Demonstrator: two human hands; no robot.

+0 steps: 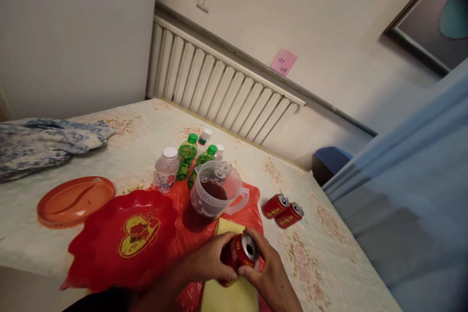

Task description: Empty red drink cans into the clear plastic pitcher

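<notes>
A red drink can (239,249) with its top opened is held between my two hands, above a yellow cloth or pad (230,297). My left hand (214,258) wraps the can's left side, thumb across its front. From the right, my right hand (268,268) grips it with thumb and fingers. Just beyond stands a clear plastic measuring jug (208,200) with dark brown liquid inside and its handle to the right. Two more opened red cans (283,210) stand side by side to the right of the jug.
A red scalloped tray (98,248) and an orange lid (75,204) lie left. Behind the jug stand green-capped bottles (187,156) and a white-capped bottle (166,170). Red plastic sheeting (185,239) lies underneath. Patterned fabric (51,141) is far left; a radiator (219,78) lines the wall.
</notes>
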